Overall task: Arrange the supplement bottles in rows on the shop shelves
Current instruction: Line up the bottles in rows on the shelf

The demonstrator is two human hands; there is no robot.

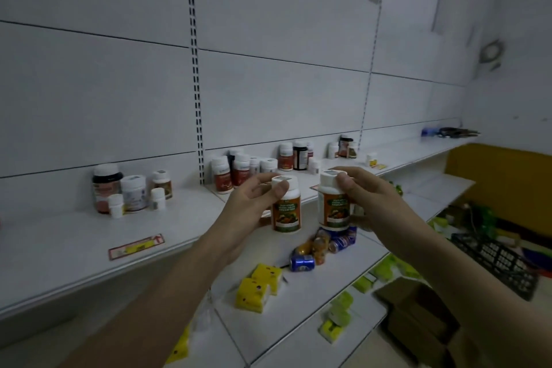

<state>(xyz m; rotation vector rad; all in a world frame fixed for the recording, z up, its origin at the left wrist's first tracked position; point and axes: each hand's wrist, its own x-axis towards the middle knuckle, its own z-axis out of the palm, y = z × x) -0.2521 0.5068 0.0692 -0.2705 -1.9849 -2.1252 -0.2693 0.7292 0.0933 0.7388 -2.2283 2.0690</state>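
Observation:
My left hand (pixel 254 206) grips a white-capped supplement bottle (pixel 286 212) with an orange and green label, held upright in front of the white upper shelf (pixel 74 236). My right hand (pixel 363 197) grips a matching bottle (pixel 334 209) just to its right, thumb on the cap. Both bottles hang in the air above the shelf's front edge. A loose cluster of supplement bottles (pixel 131 188) stands at the shelf's back left. More bottles (pixel 239 170) stand mid-shelf, and others (pixel 294 155) further right along the back panel.
A red and yellow price strip (pixel 136 246) lies on the upper shelf. The lower shelf (pixel 298 302) holds drink cans (pixel 322 245) and yellow boxes (pixel 260 284). Green packets (pixel 340 311), a cardboard box (pixel 415 320) and a black crate (pixel 495 260) lie lower right.

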